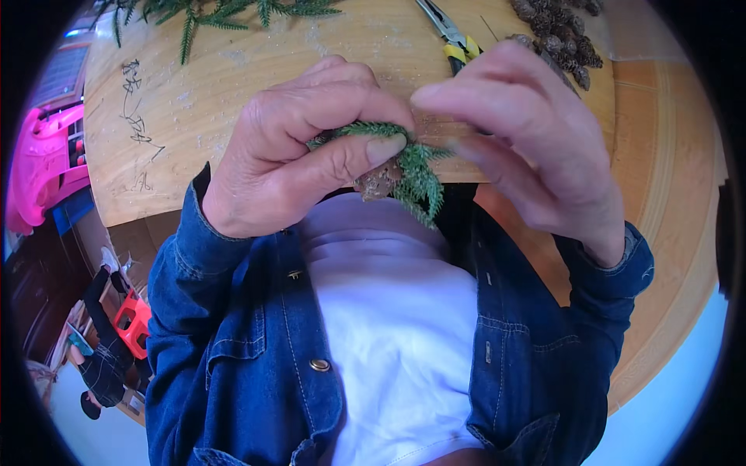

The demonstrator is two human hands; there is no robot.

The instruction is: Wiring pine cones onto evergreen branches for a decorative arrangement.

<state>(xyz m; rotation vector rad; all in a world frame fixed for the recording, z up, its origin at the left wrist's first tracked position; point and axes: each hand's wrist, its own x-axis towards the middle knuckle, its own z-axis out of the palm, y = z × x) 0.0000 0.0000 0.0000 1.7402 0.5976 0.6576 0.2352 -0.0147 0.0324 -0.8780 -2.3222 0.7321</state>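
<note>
To do this part well, the little green sprig and the brown pine cone needed to sit snug against each other, with no wobble. A firm pinch was best, right where the two met, but not a hard squeeze, since the cone looked like it could crack and the needles looked easy to bend. It was also good to leave the soft tips of the sprig free, so they would not get squashed. Small, slow turns with the other fingers would likely work better than big tugs.

The left hand was closed in a pinch. Its thumb pressed on the sprig from the near side, and its pointing finger curled over the top. The cone peeked out just under that thumb, and part of it was hidden. The right hand was just beside the sprig. Its pointing finger and thumb were spread a bit apart, near the sprig's right side. That hand was blurry, so I cannot tell if it had hold of anything thin.

The sprig and cone were up in front of the person's white shirt, by the near edge of the tabletop. Farther back lay pliers with yellow and black handles, a heap of pine cones to the right, and green branches to the left.
</note>
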